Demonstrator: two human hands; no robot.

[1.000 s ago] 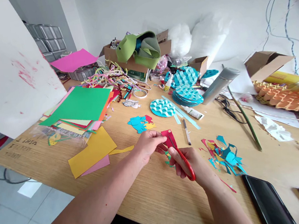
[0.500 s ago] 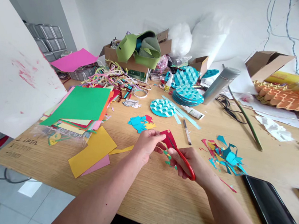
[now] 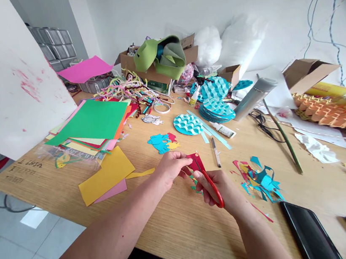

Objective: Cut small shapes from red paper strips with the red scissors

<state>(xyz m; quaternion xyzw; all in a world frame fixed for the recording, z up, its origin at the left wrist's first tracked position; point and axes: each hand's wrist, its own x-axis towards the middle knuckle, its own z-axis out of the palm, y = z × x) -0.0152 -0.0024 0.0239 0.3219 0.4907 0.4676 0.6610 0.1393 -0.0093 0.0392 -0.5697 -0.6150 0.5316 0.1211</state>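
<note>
Between finger and thumb, my left hand (image 3: pixel 174 166) pinches a small piece of red paper (image 3: pixel 197 160) above the wooden table. My right hand (image 3: pixel 216 185) grips red-handled scissors (image 3: pixel 215 188), their blades lying against the red paper. Small green and yellow scraps (image 3: pixel 194 182) lie on the table beneath, partly hidden by my fingers. Just beyond my hands are blue, red and yellow fish cutouts (image 3: pixel 159 143). A pen (image 3: pixel 216 152) lies to the right of the paper.
Blue and red paper offcuts (image 3: pixel 265 180) lie right of my hands, with a black phone (image 3: pixel 309 230) nearer me. Yellow paper (image 3: pixel 107 175) and a stack of coloured sheets (image 3: pixel 92 119) lie left. Blue honeycomb paper discs (image 3: pixel 188 125) and a glue tube (image 3: pixel 223 129) are farther back.
The red paper has tilted and shifted slightly in my left hand. My right hand and the scissors have moved a little to the left.
</note>
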